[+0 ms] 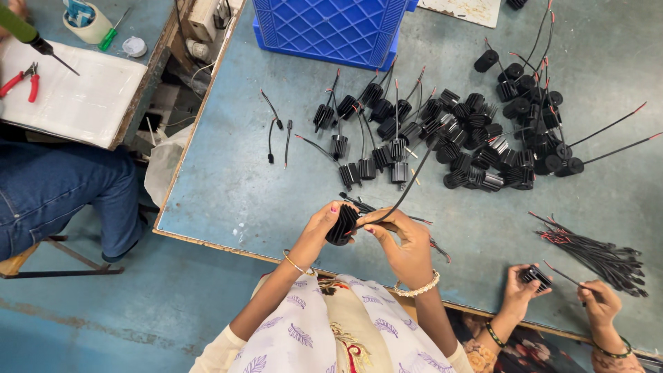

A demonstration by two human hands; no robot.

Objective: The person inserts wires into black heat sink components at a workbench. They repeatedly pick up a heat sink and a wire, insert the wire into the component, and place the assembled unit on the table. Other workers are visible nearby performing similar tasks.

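The person's left hand (319, 231) is closed around a black finned heat sink (342, 224), holding it above the near edge of the blue-grey worktable (228, 186), fins facing the camera. The right hand (404, 242) is just beside it, thumb and forefinger pinched on a thin black wire (413, 181) that rises from the heat sink and runs up and to the right toward the parts lying further back on the table. Both hands are thus occupied: the left gripping the part, the right narrowed onto the lead. Each wrist carries a bracelet. Beyond the hands, a loose pile of finned heat sinks (456, 135) with black wires tipped red spreads across the middle and right of the table. Three short loose wire pieces (276, 131) lie apart to the left of that pile. A bundle of black and red wires (594, 252) rests near the right edge. A blue plastic crate (331, 27) stands at the far side. At lower right, a co-worker's two hands (559, 290) hold another small black part and a wire. At upper left, a second bench bears a white sheet (76, 90), red-handled pliers (21, 79) and a roll of tape (86, 21); a seated person's jeans-clad leg (55, 186) shows below it.
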